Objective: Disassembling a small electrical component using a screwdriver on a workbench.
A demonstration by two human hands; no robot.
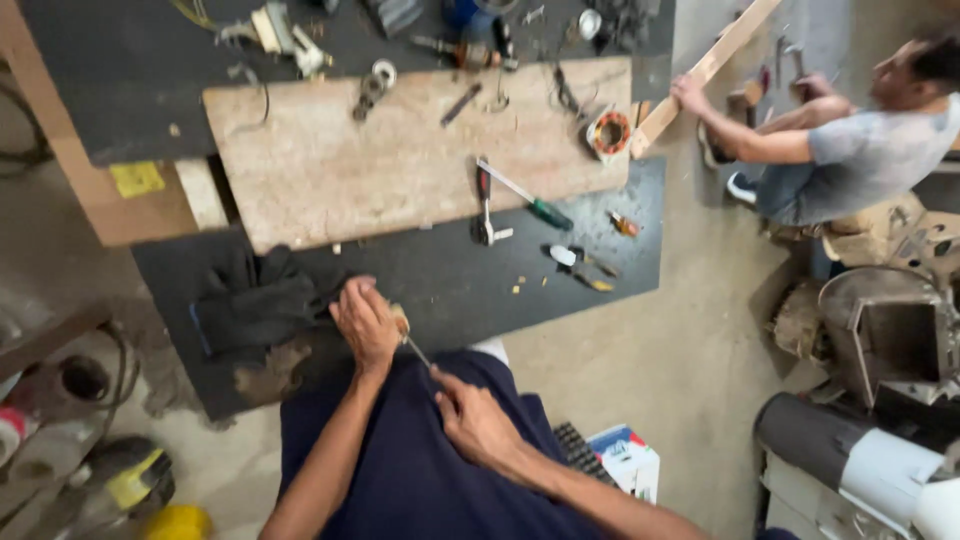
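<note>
Gripping a small pale piece [400,318] at the near edge of the dark surface [470,290], the left hand [365,322] is curled shut around it, knuckles up. A thin metal tool [417,352] runs from that piece down to the right hand [472,420], whose fingers are pinched closed on the tool's lower end, over the person's dark blue lap. Just left of the left hand lies a heap of black cloth [255,300]. Farther back a pale wooden board [400,150] rests across the surface, with a green-handled screwdriver [527,195] and red-handled pliers [485,205] at its near edge. At the far right, another person's hand [688,92] holds a wooden batten [705,70].
</note>
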